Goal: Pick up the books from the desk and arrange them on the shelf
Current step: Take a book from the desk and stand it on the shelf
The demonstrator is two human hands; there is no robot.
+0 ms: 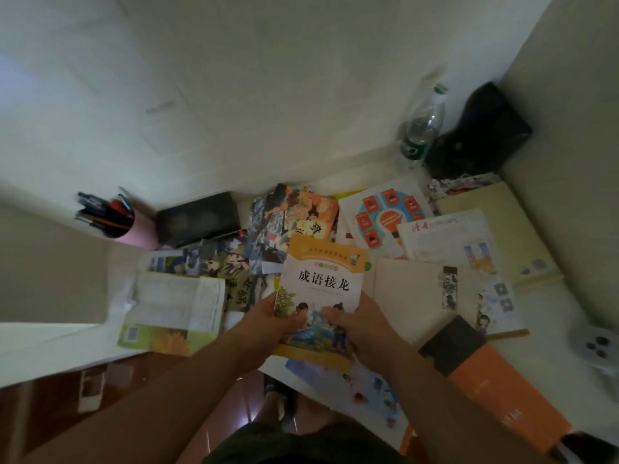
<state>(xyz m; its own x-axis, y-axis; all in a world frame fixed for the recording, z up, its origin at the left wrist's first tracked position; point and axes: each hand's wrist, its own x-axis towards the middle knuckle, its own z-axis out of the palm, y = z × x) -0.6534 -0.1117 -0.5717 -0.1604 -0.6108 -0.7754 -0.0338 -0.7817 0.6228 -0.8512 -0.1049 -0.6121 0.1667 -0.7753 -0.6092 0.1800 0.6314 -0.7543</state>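
Two hands hold one paperback at its lower edge: the left hand (pixel 274 318) grips the bottom-left corner with the thumb curled over the cover, and the right hand (pixel 360 324) pinches the bottom-right the same way. The held book (pixel 321 289) is raised above the worktop (pixel 552 316), tilted with its top toward the wall.

The likely trouble is the grip itself. Both hands clamp only the bottom margin, so the thin, soft cover could flop or slide out as it is carried off, above all if one hand lets go to reach for another. The loose books under it overlap untidily; a dragged corner could pull one off the near edge. No shelf is in view, so the carry looks to be a turn away from the worktop.

That book has a cream cover with an orange band on top, large black Chinese characters and a cartoon of children below. Beyond it lies a comic-style cover (pixel 301 216); to its right an orange-and-black book (pixel 475 366); far left of it a pink pen cup (pixel 117 222).
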